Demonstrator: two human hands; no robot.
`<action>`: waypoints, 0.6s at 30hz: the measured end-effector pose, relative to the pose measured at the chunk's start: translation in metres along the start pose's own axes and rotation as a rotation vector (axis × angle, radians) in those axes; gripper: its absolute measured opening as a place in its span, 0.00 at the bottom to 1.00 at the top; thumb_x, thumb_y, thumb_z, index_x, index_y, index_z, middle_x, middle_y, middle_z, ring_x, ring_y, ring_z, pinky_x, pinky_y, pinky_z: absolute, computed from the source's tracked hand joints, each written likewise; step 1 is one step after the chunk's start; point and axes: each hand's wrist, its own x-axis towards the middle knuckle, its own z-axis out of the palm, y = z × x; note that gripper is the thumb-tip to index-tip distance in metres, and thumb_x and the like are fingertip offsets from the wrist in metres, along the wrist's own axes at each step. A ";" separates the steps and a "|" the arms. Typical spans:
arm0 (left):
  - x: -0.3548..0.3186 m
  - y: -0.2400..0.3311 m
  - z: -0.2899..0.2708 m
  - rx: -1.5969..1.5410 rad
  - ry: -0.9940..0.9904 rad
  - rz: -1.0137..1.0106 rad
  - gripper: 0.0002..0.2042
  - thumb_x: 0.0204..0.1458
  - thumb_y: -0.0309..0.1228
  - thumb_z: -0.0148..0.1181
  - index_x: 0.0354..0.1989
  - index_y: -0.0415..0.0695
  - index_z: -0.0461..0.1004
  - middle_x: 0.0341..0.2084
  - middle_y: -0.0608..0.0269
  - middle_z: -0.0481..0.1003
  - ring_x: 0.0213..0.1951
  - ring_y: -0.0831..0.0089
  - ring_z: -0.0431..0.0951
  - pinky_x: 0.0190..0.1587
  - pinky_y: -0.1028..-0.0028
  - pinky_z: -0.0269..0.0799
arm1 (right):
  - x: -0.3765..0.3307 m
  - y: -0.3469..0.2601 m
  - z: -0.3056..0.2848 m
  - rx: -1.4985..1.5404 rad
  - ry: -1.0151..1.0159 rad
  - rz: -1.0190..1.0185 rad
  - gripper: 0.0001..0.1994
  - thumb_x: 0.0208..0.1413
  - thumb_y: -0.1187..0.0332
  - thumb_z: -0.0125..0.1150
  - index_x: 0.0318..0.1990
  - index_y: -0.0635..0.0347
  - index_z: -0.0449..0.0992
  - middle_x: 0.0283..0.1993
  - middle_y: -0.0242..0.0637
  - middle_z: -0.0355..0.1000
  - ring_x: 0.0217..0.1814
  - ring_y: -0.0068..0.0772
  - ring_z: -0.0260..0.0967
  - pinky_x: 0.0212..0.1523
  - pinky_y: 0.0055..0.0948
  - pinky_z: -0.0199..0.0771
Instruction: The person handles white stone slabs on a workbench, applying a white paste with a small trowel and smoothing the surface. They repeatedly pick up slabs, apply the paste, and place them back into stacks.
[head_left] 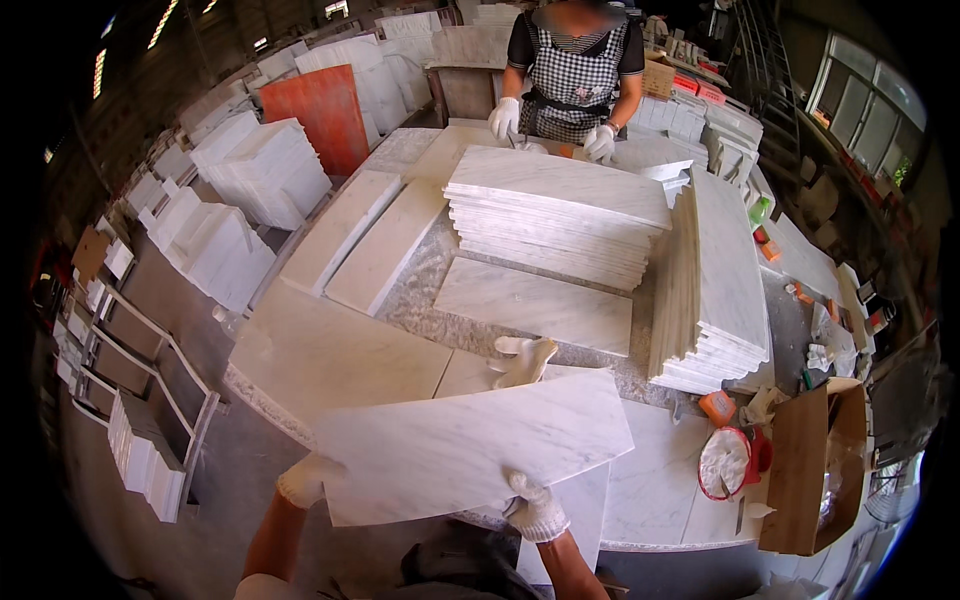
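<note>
A white marble tile [470, 445] with grey veins is held flat above the near edge of the stone worktable [330, 350]. My left hand [303, 480], in a white glove, grips its left end from below. My right hand [535, 508], also gloved, grips its near edge. Just beyond the tile a spare white glove [525, 360] lies on the table. A single tile [535, 303] lies flat further on, in front of a tall stack of tiles [555, 215].
A second stack of tiles [715, 285] sits at the right. A red tub of white paste [728, 462] and a cardboard box [815, 465] stand at the near right corner. A person in a checked apron [570, 75] works at the far side. Marble stacks [265, 170] fill the floor at left.
</note>
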 end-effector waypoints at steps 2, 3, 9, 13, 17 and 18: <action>0.015 -0.005 -0.012 0.109 -0.021 -0.096 0.29 0.42 0.27 0.62 0.58 0.35 0.68 0.49 0.57 0.75 0.49 0.68 0.75 0.50 0.66 0.73 | -0.015 0.001 -0.016 0.057 0.025 -0.017 0.32 0.50 0.71 0.69 0.62 0.64 0.62 0.57 0.44 0.68 0.59 0.42 0.68 0.57 0.44 0.75; 0.021 -0.003 -0.010 0.170 -0.076 -0.073 0.29 0.42 0.27 0.63 0.57 0.36 0.69 0.47 0.58 0.76 0.47 0.69 0.75 0.48 0.68 0.73 | -0.022 0.002 -0.025 0.083 0.036 -0.020 0.33 0.48 0.70 0.70 0.62 0.64 0.62 0.57 0.45 0.68 0.59 0.43 0.68 0.57 0.44 0.75; 0.058 0.009 0.033 0.475 -0.217 -0.235 0.26 0.45 0.27 0.63 0.57 0.38 0.70 0.44 0.60 0.77 0.43 0.71 0.77 0.40 0.69 0.75 | -0.064 -0.010 -0.057 0.154 0.130 -0.084 0.35 0.43 0.67 0.73 0.61 0.61 0.64 0.60 0.44 0.67 0.60 0.51 0.68 0.54 0.52 0.76; 0.067 0.067 0.081 0.636 -0.308 -0.314 0.28 0.46 0.29 0.65 0.58 0.37 0.68 0.47 0.55 0.76 0.47 0.69 0.77 0.48 0.67 0.73 | -0.074 -0.018 -0.081 0.130 0.331 -0.005 0.36 0.42 0.63 0.74 0.60 0.60 0.65 0.59 0.45 0.68 0.59 0.55 0.68 0.55 0.54 0.74; 0.135 0.025 0.029 0.092 -0.355 -0.187 0.25 0.51 0.36 0.64 0.58 0.39 0.70 0.47 0.53 0.77 0.47 0.71 0.77 0.52 0.66 0.71 | -0.092 -0.026 -0.081 0.049 0.357 -0.074 0.34 0.43 0.63 0.73 0.59 0.60 0.67 0.57 0.44 0.69 0.58 0.51 0.68 0.55 0.51 0.73; 0.155 0.041 0.039 0.043 -0.379 -0.135 0.24 0.55 0.38 0.61 0.58 0.40 0.70 0.49 0.52 0.76 0.50 0.68 0.76 0.53 0.65 0.70 | -0.097 -0.026 -0.081 0.034 0.383 -0.108 0.34 0.43 0.62 0.73 0.59 0.60 0.67 0.57 0.43 0.70 0.58 0.50 0.68 0.55 0.50 0.73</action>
